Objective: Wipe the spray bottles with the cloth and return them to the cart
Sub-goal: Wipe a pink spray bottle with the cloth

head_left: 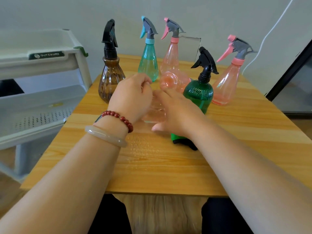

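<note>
Your left hand (133, 98) curled, grip contents unclear; right hand (177, 114) fingers straight, touching transparent bottle (155, 115) between both, likely steadying it for wiping. Cloth not seen.

Both forearms reach in from the lower corners to mid-frame; left hand (131, 97) knuckles up, fingers curled under, right hand (177, 112) flat, fingers straight, thumb splayed.
</note>
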Demonstrator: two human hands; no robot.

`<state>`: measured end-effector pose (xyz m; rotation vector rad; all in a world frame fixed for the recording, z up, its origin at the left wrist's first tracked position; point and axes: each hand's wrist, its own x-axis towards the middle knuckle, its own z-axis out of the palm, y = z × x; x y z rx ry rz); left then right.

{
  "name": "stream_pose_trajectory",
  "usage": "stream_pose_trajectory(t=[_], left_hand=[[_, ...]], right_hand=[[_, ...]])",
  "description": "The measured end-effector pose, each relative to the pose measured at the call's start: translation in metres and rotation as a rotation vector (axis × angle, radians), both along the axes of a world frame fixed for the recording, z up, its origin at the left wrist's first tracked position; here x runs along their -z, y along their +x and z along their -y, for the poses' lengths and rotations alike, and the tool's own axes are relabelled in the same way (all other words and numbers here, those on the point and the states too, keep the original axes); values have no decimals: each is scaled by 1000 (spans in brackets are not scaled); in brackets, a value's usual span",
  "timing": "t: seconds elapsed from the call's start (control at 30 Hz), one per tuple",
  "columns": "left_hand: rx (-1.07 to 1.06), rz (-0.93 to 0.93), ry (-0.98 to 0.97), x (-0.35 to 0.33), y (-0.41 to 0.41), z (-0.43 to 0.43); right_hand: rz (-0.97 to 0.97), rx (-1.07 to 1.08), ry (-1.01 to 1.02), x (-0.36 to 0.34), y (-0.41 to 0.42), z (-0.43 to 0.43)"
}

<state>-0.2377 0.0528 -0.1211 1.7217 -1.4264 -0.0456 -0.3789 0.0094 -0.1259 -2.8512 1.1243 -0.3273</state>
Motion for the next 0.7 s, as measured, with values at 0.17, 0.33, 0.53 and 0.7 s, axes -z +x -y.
stream_pose_trajectory(t=[0.17, 0.33, 0.53, 0.7], left_hand=[[-72, -11, -64, -10, 15, -31], [-179, -70, -111, 8, 25, -54], [-158, -310, -132, 13, 15, -49], [-96, -556, -297, -1, 2, -39]], right_hand=[[164, 14, -81, 15, -6, -1], [438, 112, -107, 31, -12, -8], [679, 143, -130, 41, -15, -10], [718, 157, -6, 41, -17, -11]])
